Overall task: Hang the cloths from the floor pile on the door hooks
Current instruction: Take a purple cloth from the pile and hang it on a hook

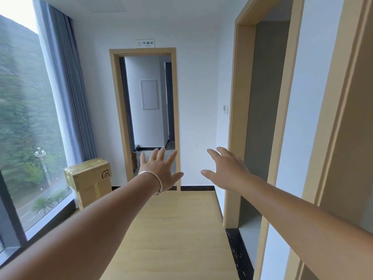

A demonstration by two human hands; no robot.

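The left hand [161, 170] and right hand [228, 170] reach forward, fingers spread, holding nothing. The floor [177, 229] runs free to the doorway [149, 118]. The box [90, 178] by the window edge shows "SF".

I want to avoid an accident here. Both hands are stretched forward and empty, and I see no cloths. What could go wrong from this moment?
1. No pile or hooks are in view, so the left hand and right hand may reach toward the wrong place.
2. The head looks ahead, not down; the box by the window could perhaps catch a foot.
3. The right hand is near the door frame and might knock it.
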